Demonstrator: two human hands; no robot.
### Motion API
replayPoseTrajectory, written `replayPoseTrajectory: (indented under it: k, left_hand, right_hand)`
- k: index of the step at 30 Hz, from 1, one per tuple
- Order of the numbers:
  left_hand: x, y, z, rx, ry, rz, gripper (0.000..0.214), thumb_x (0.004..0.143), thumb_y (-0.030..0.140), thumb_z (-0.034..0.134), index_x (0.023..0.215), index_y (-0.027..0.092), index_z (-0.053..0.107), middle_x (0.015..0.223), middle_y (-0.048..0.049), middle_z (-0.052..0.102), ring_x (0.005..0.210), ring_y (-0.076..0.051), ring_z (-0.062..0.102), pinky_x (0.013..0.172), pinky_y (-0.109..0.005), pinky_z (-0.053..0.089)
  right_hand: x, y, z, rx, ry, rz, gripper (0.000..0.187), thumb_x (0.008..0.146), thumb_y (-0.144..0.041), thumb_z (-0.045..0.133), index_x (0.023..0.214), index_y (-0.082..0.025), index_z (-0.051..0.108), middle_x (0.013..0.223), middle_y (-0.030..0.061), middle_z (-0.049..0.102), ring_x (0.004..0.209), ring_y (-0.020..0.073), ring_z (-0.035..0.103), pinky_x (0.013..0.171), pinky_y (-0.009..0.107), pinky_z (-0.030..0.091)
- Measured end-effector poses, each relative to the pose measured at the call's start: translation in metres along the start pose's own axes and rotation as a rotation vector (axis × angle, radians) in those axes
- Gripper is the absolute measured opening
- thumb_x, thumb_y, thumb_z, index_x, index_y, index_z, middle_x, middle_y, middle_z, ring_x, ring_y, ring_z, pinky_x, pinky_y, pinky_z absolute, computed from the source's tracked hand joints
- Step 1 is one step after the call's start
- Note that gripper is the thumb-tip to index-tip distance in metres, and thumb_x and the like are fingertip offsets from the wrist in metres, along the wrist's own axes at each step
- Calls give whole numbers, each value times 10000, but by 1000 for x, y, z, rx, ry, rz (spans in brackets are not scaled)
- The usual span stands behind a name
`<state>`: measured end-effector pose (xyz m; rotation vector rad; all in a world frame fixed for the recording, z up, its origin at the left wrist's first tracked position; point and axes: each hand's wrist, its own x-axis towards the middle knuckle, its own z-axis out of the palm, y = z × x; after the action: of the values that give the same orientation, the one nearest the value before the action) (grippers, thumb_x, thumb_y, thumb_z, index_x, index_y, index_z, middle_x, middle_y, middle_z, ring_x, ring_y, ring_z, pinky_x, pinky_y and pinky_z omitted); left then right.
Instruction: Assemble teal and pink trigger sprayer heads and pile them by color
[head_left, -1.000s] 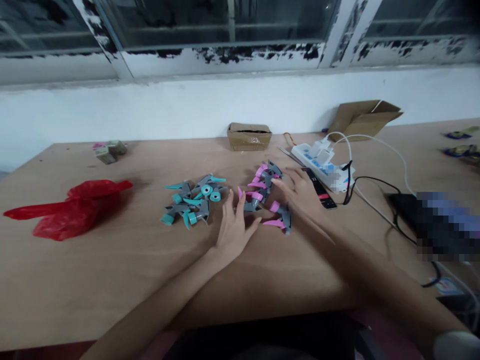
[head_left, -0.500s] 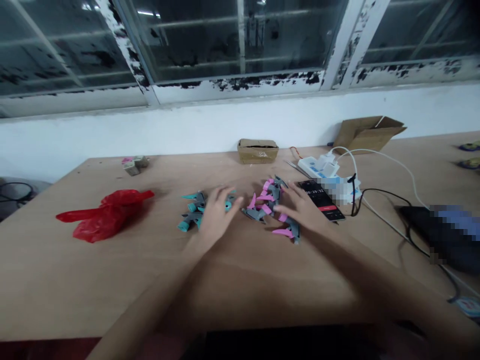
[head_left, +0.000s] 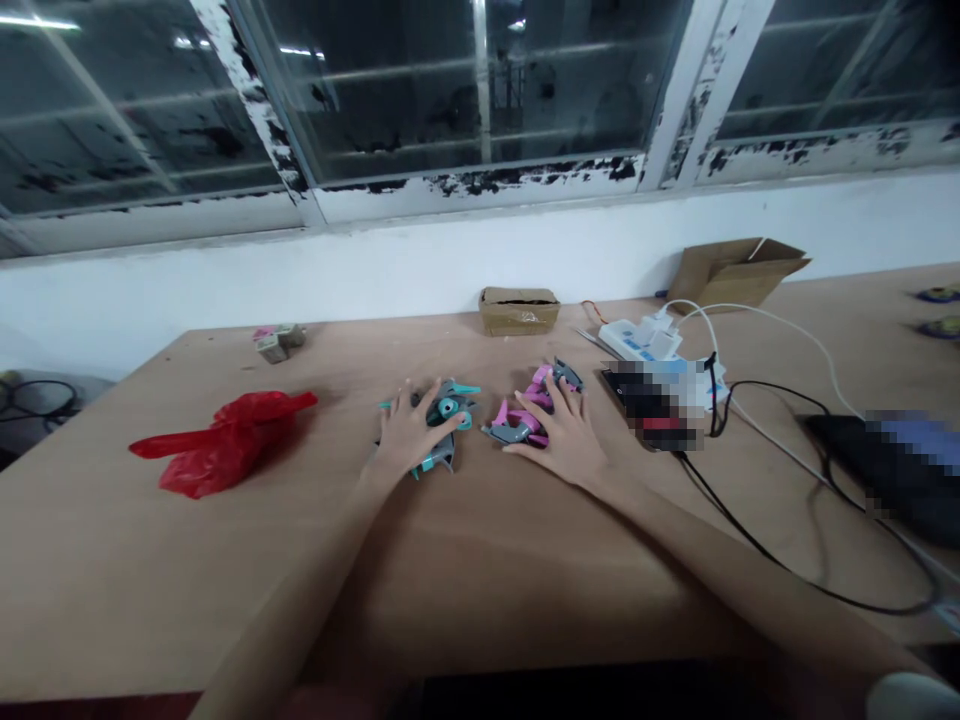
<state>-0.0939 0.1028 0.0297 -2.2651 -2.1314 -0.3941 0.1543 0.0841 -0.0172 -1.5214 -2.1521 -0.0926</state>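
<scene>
My left hand (head_left: pixel 405 432) lies with spread fingers over a loose group of grey-and-teal plastic pieces (head_left: pixel 448 406). Its palm and fingers cover part of the group, and some pieces stick out beyond the thumb. Beside it, my right hand (head_left: pixel 568 437) rests with fingers apart on grey-and-pink plastic pieces (head_left: pixel 511 428) of similar shape. Those show to the left of its fingers and past its fingertips. Neither hand is closed around a piece. What exactly the pieces are, I cannot make out.
On the wooden table (head_left: pixel 480 570), a red plastic bag (head_left: pixel 229 445) lies left. Small blocks (head_left: pixel 277 343) and a cardboard box (head_left: pixel 519 312) stand further back. To the right are a phone (head_left: pixel 649 405), a power strip (head_left: pixel 637 340) with cables, and an open carton (head_left: pixel 739 272).
Both hands have come down onto the pieces. The left hand moved slightly left, the right hand slightly left too. Teal pieces have shifted right, and the pink ones sit closer together under my right hand.
</scene>
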Motion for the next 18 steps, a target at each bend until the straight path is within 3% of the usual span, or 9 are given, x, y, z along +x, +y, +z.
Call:
replayPoseTrajectory:
  k: [6,10,15,18]
  left_hand:
    - [19,21,14,16,-10,67,702,764,666,471,1378,359,329,1442,-97,347,1282,-361,354,1017,-543,279]
    - [24,19,18,36,14,75,581,808,577,482,1325,320,424,1380,-104,428,1238,-344,403,1000,-520,305]
    - [26,8,8,58,57,50,548,831,551,453,1268,223,489,1293,-174,488,1170,-376,450,959,-586,301]
    - [26,12,2,49,77,91,605,828,600,417,1313,240,441,1366,-175,406,1225,-379,400,980,-584,279]
  right_hand:
    - [20,-5,15,10,25,98,697,723,-687,499,1307,-309,458,1502,119,202,1362,391,152,1003,613,242]
    - [24,-1,17,3,34,146,672,753,-655,486,1309,-280,458,1478,143,254,1341,385,218,980,594,288]
    - [26,7,11,-5,51,170,713,775,-649,453,1347,-226,407,1485,160,232,1338,407,205,995,642,212]
    - [33,7,8,-15,57,98,762,767,-685,424,1373,-225,366,1502,140,202,1357,388,165,1028,629,153]
